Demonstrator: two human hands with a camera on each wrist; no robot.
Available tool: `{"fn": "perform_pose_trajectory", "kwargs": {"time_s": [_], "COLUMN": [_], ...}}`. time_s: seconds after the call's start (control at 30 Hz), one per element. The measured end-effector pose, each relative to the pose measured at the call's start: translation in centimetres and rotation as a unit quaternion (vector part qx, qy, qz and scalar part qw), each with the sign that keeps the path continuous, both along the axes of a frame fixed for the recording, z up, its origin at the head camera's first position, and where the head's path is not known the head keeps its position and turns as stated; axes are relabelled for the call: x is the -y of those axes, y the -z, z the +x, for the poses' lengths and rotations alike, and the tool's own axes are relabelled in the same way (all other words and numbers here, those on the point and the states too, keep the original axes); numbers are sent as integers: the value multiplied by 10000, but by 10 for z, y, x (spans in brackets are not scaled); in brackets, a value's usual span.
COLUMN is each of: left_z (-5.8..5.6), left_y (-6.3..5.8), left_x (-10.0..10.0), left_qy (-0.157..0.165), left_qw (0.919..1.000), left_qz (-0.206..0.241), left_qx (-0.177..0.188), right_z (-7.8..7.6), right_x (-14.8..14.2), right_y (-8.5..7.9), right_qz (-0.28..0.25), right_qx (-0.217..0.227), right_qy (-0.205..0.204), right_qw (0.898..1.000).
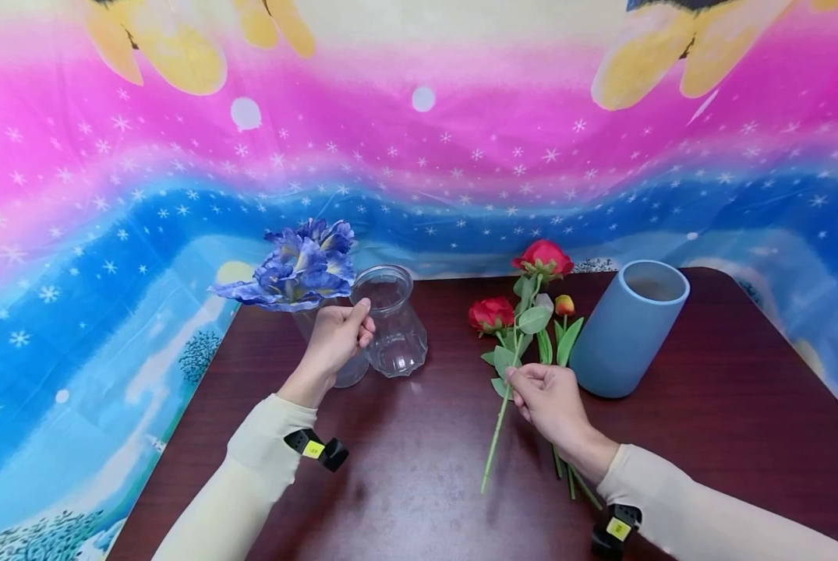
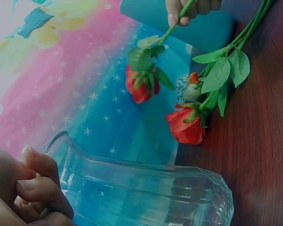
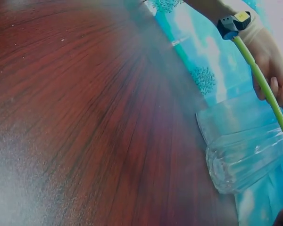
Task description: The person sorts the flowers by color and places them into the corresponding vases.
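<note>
My right hand (image 1: 548, 401) pinches the green stem of a red rose (image 1: 543, 257), which is raised off the table. Beyond it lie another red rose (image 2: 186, 126) and an orange-red tulip (image 1: 564, 305). On the left, my left hand (image 1: 341, 335) has curled fingers beside a waisted glass vase (image 1: 397, 335). Behind that hand is a straight clear vase (image 1: 351, 372), largely covered by it. Purple irises (image 1: 306, 269) show above the straight vase; their stems are hidden. Whether the left fingers pinch a stem is not visible.
A blue-grey vase (image 1: 625, 335) stands at the right, partly behind the lying flowers. Dark red-brown wood forms the tabletop (image 1: 404, 467). A colourful cloth (image 1: 419, 156) hangs along the back and left edge.
</note>
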State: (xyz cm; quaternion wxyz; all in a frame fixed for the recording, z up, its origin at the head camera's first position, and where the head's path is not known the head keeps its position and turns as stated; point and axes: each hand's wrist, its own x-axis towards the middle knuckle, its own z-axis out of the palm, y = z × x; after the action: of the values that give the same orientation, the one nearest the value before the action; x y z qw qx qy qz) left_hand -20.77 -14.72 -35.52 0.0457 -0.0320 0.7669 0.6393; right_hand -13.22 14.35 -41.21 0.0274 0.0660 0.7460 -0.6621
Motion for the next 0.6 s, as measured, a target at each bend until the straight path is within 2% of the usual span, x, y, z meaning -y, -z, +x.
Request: {"fn": "perform_pose_trajectory", "kwargs": {"time_s": [0.3,0.6], "left_z": [0,0], "left_y": [1,1], "left_x": [1,1], "left_qy": [-9,16], "left_qw": [10000,9999], "left_qz": [-71,-102], "left_qx": [23,-46], "right_z": [4,-1], "right_x": [6,10], "right_y": [-4,-7], "right_qz": [-234,-338], "right_qx": [-442,-1251], "right_qy": [247,443], "right_qw": [9984,9906]}}
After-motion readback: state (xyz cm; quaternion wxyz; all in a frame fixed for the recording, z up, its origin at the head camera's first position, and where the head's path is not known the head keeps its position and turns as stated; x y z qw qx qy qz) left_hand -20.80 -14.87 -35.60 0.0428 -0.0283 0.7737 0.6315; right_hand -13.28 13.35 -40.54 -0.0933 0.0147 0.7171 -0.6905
